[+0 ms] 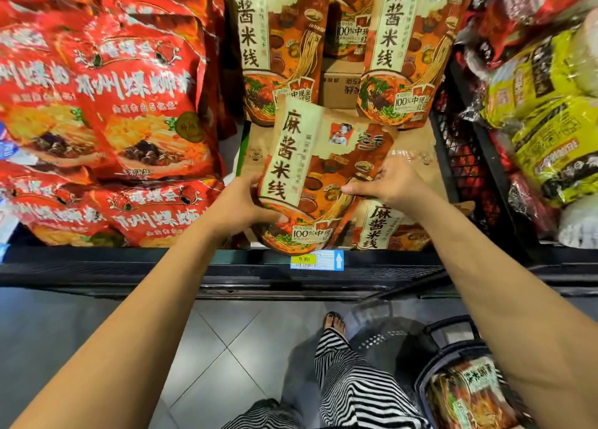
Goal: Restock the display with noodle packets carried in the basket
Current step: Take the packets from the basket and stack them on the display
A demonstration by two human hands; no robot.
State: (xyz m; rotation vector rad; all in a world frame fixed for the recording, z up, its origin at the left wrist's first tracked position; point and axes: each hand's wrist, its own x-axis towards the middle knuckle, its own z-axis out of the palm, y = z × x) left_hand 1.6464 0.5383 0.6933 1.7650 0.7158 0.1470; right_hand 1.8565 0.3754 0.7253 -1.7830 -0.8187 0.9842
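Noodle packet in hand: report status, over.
Left hand, right hand both grip tan-and-orange plastic noodle packet. Matching packet lies beneath it on black shelf. Dark basket on floor holds another.

Bright even light, glossy glare, edges bowed and blurred.

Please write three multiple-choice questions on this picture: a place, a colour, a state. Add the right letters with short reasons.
1. Where is the basket? A on the shelf; B low at the person's right; C on a counter.
2. What colour are the packets left of the held packet? A red; B blue; C green.
3. Who grips the held packet? A nobody; B one hand; C both hands.
B: it sits beside the striped leg. A: their wrappers are red. C: left hand and right hand pinch its sides.
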